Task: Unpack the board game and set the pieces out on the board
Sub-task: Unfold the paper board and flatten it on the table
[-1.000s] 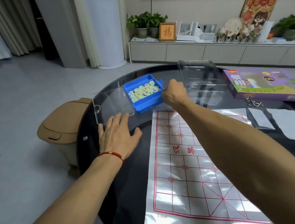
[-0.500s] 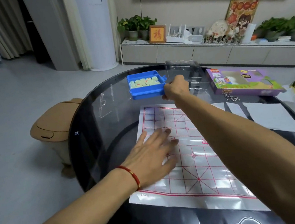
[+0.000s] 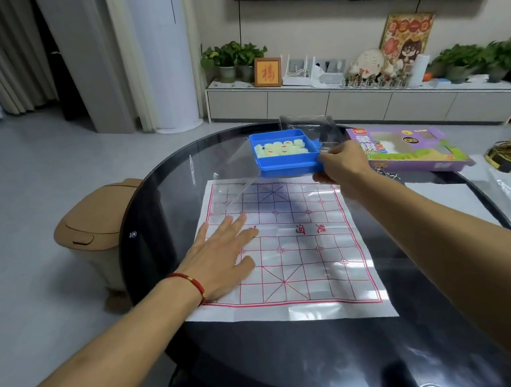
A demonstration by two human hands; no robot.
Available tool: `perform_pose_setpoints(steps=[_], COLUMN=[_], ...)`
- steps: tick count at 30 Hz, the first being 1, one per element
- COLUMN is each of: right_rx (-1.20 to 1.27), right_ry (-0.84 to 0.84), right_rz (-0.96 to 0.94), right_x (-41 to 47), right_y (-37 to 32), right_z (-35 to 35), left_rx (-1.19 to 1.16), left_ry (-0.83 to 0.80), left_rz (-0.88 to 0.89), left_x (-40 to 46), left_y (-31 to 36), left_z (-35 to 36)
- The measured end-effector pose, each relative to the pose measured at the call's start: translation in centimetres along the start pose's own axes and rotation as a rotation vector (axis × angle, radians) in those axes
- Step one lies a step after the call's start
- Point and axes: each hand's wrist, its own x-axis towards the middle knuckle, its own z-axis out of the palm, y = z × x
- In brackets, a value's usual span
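Two hands are over the round dark glass table [image 3: 155,223]; the left hand [image 3: 223,257] lies flat, fingers straight and spread, pressing on the left edge of the paper board [image 3: 299,252] (a white sheet with a red grid, spread near the middle of the table); the right hand [image 3: 340,164] reaches to the board's far edge, its fingers curled on the right end of the blue tray [image 3: 285,158], which it holds raised just above that far edge; pale round pieces [image 3: 281,149] lie packed in the tray's far compartment; a clear plastic lid [image 3: 310,123] stands behind the tray near the far edge of the table; the purple game box [image 3: 408,150] lies toward the table's far right edge, just beside the right hand.
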Motion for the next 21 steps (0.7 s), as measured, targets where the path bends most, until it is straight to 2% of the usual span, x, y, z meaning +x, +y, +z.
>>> perform_pose_setpoints(steps=[10, 17, 21], right_rx=[0.085, 0.128, 0.151], right_ry=[0.032, 0.046, 0.045], right_rz=[0.019, 0.036, 0.039], right_x=[-2.3, -3.6, -4.1], right_y=[0.5, 1.1, 0.9], right_z=[-1.6, -2.6, -2.8], left_rx=[-0.086, -0.034, -0.010], left_ry=[0.031, 0.093, 0.072], left_rz=[-0.061, -0.068, -0.075], left_x=[0.5, 0.6, 0.6], left_y=[-0.2, 0.0, -0.3], left_z=[-0.2, 0.4, 0.5])
